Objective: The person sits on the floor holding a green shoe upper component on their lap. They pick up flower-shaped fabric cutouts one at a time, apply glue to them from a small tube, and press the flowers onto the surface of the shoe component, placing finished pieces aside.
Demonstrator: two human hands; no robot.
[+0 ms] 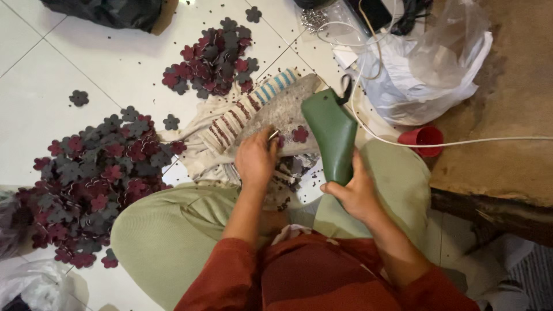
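My left hand (256,158) grips a small metal tool (273,135) upright on a grey slab (282,112) that lies on a striped cloth (230,124). One dark red flower-shaped cutout (299,134) rests on the slab just right of the tool. My right hand (354,193) holds a green shoe-shaped block (332,132) by its lower end, lifted over the slab's right side. I sit cross-legged in pale green trousers and a rust-red top.
Piles of red and grey flower cutouts lie at left (92,173) and further back (213,57) on the white tile floor. A white plastic bag (420,75), a red cup (423,139), a white cord (489,141) and a brown mat (507,98) are at right.
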